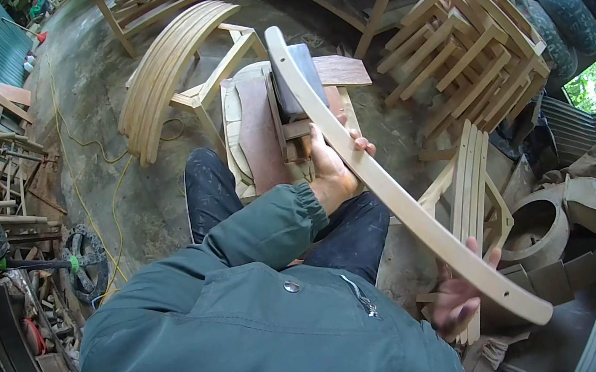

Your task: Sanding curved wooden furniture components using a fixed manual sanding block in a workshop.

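We sit right up against a low work stand (pixel 253 142), our dark trousers (pixel 211 187) on its near side and our green jacket (pixel 243 333) filling the space nearer still. A long, pale curved wooden slat (pixel 384 185) slants from above the stand's far part down to the right and toward us, well past its near right corner, with a small hole (pixel 506 294) showing close to the lower end. Our left hand (pixel 332 169), just over the near right part of the stand, clasps the slat near its middle, thumb along one edge and fingertips curled around the other. Our right hand (pixel 458 301), to the near right of the stand, lies beneath the slat's lower end with its fingers apart; it is blurred and partly covered, so we cannot tell whether it presses on the wood. On the stand, under the slat's upper part, sits a dark grey block (pixel 306 69) beside a wooden upright. Just left of the stand and beyond it, a row of curved slats (pixel 169 74) rests on an angular wooden frame (pixel 224 66). To the stand's right are a tall stack of frames (pixel 473 44) and, nearer us, a bundle of straight slats (pixel 468 176). A yellow cord (pixel 119 188) trails across the floor on its left.
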`<state>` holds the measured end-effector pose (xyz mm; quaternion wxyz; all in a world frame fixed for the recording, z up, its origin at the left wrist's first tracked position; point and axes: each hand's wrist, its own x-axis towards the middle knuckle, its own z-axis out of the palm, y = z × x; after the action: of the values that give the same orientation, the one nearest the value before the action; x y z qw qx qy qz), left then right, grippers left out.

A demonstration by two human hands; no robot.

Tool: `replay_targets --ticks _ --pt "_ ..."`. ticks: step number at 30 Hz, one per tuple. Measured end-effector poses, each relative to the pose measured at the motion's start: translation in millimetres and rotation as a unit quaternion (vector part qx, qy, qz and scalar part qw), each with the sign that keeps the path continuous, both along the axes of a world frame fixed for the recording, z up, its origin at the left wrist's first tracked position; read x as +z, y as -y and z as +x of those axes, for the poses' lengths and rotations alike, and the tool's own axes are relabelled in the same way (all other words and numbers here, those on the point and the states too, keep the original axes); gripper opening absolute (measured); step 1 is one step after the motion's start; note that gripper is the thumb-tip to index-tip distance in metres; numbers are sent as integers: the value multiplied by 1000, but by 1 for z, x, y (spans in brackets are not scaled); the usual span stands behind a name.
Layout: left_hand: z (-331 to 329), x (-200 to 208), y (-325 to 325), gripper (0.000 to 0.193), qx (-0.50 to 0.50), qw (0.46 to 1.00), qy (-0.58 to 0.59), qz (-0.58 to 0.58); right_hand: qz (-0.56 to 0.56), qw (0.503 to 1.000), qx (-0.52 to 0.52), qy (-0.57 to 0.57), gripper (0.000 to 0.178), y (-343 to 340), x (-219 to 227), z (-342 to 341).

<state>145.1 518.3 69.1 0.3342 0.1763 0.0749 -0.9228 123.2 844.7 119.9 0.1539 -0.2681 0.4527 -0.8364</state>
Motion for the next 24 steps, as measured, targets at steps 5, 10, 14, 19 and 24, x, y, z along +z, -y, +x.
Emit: replay_targets --ticks 5,10,14,19,24 --pt "-6 1 -9 71 -67 998 -12 14 80 994 -55 -55 46 6 26 -12" --pt "2 -10 -15 60 -134 987 57 -70 200 934 -34 -295 35 -12 53 -3" --pt "4 -6 5 51 -130 987 37 -88 212 896 -3 -389 28 15 78 -1" --pt "8 -31 39 37 -119 992 12 -50 217 888 30 -405 19 117 85 -9" --pt "46 -42 67 29 -130 990 52 11 214 844 60 -488 21 251 55 -32"
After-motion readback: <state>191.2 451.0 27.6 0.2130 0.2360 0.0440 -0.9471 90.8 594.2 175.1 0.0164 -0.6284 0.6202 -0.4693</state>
